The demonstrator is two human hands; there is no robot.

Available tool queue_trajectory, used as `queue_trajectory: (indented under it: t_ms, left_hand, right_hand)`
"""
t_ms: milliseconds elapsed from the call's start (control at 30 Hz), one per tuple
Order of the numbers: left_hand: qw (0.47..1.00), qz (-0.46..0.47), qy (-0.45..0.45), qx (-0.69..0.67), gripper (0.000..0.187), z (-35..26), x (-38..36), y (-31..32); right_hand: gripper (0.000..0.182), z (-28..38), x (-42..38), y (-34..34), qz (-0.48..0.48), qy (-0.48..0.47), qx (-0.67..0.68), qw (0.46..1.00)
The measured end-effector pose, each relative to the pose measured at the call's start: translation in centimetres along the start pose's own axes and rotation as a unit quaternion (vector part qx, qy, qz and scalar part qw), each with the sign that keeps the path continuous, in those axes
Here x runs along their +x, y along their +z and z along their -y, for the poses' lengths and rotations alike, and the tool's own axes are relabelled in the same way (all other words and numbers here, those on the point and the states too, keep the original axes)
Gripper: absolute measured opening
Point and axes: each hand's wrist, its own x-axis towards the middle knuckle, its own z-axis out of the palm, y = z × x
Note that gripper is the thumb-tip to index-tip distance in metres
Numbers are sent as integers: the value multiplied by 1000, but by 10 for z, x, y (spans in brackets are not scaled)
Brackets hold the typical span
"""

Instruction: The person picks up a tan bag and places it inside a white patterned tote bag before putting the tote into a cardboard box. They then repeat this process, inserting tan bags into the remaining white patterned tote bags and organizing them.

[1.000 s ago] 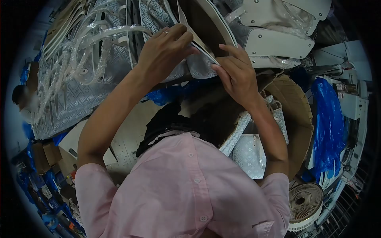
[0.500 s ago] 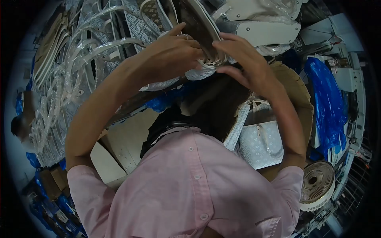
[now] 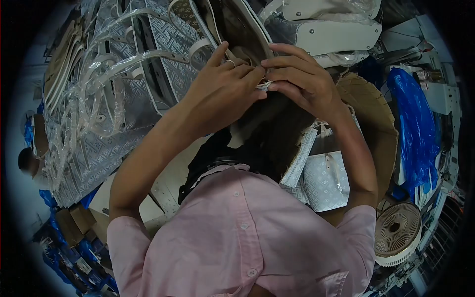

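An open-topped bag point(image 3: 238, 24) with a brown lining and pale rim lies in front of me at the top of the view. Both hands meet at its near end. My left hand point(image 3: 230, 84), a ring on one finger, is closed on the edge of the bag, its index finger raised. From the other side my right hand point(image 3: 302, 76) pinches the same near end between thumb and fingers. A small whitish piece of the bag's edge shows between the fingertips; the rest there is hidden by the hands.
Patterned grey handbags point(image 3: 173, 34) with plastic-wrapped handles crowd the left. More white bags point(image 3: 339, 37) lie at the upper right. A cardboard box point(image 3: 373, 109) holds a patterned bag point(image 3: 325, 180). Blue plastic point(image 3: 413, 128) and a fan point(image 3: 397, 228) stand right. Another person point(image 3: 30, 162) is at far left.
Both hands have drawn closer together at the bag's near end. The gathered whitish edge seen before is now mostly covered by the fingers. My left forearm has shifted right.
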Motion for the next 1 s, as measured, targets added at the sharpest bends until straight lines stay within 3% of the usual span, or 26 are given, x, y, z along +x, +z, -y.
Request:
queue_trajectory:
  t_ms: [133, 200, 233, 300, 333, 400, 533, 633, 700, 767, 800, 867, 933, 1000]
  left_hand:
    - [1000, -6, 0, 2, 29, -9, 8, 6]
    - [997, -72, -7, -37, 26, -15, 12, 11]
    - [997, -74, -5, -35, 26, -18, 15, 10]
    - [997, -15, -71, -28, 22, -24, 23, 5]
    - [997, -21, -73, -20, 22, -27, 24, 7]
    - [993, -90, -56, -47, 23, -26, 21, 14]
    - [992, -115, -41, 13, 18, -34, 12, 24]
    - [993, -112, -33, 10, 14, -24, 13, 28]
    - [993, -111, -30, -2, 13, -16, 13, 14]
    - [990, -125, 59, -34, 13, 10, 11, -16]
    - [996, -51, 77, 12, 14, 27, 13, -47]
    - [996, 57, -60, -42, 17, 80, 23, -72]
    - [982, 91, -167, 0, 21, 136, 40, -96]
    - [984, 111, -125, 54, 28, 214, 65, -88]
  right_hand:
    - [27, -2, -4, -4, -107, 91, 98, 985]
    - [30, -13, -18, 0, -208, 160, 188, 946]
    - [30, -11, -21, 8, -209, 158, 187, 947]
    - [25, 4, -23, 33, -253, 245, 289, 890]
    - [26, 3, -24, 45, -245, 212, 231, 917]
    - [29, 13, -25, 71, -323, 241, 293, 867]
    - [35, 15, -28, 89, -363, 243, 320, 841]
    - [35, 24, -24, 62, -307, 249, 249, 884]
    - [35, 31, -13, 46, -299, 198, 176, 917]
    - [37, 46, 0, 29, -181, 104, 3, 978]
    - [39, 52, 7, 28, -137, 77, -94, 983]
    - [38, 59, 17, 33, -119, 96, -142, 978]
    - [38, 64, 23, 36, -100, 118, -193, 969]
    - [26, 69, 26, 37, 32, 165, -217, 962]
